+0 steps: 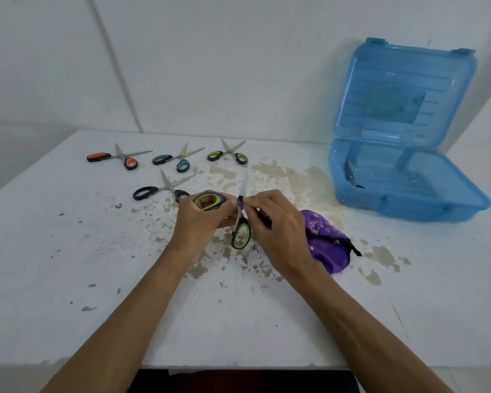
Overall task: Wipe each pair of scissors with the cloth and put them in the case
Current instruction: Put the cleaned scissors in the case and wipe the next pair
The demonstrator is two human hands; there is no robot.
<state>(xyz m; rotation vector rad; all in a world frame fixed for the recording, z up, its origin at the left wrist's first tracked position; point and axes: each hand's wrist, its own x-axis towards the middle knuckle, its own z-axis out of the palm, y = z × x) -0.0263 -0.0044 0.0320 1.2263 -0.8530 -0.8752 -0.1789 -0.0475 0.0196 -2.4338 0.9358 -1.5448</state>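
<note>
My left hand [201, 222] grips the upper handle of a green-and-black pair of scissors [241, 234], held open above the table's middle. My right hand [278, 228] pinches a purple cloth [328, 245] against a blade near the pivot; most of the cloth hangs behind that hand onto the table. The blade tip points away and looks blurred. Further back lie orange scissors [114, 158], blue scissors [176, 161], a second green pair [228, 154] and black scissors [159, 190], all open. An open blue case [408, 191] stands at the right.
The white table [68, 251] has chipped, stained paint around the middle. The case's lid [406, 89] leans against the wall behind it. A dark object [352, 175] lies inside the case at its left end. The table's front edge runs below my forearms.
</note>
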